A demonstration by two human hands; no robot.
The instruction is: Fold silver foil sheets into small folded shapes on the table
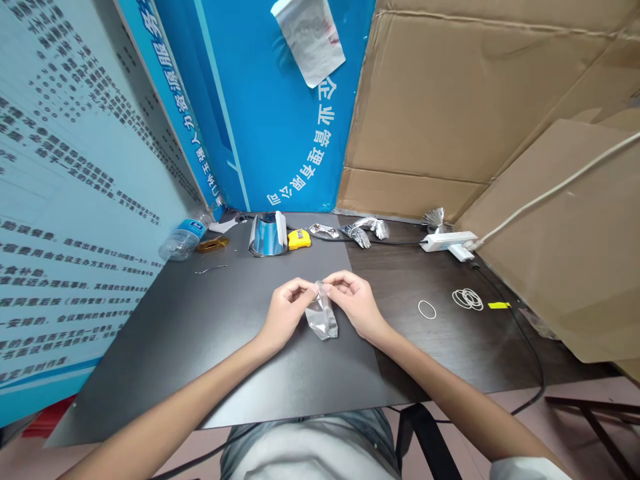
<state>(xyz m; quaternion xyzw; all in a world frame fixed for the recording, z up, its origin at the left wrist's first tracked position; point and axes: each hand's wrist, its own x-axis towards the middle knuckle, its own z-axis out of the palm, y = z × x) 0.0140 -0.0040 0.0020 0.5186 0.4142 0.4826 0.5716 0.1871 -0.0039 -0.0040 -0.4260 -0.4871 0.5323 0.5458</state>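
Both hands are closed in a tight pinch on the upper end of a crinkled silver foil sheet (323, 319): the left hand (286, 312) on its near side, the right hand (354, 304) on the other. The sheet lies over a dark laminate board (200, 340); whether it touches cannot be determined. Well beyond the sheet are a curved mirrored foil piece (267, 237) and a yellow tape measure (299, 239). To its right lie loose white rubber bands (469, 299).
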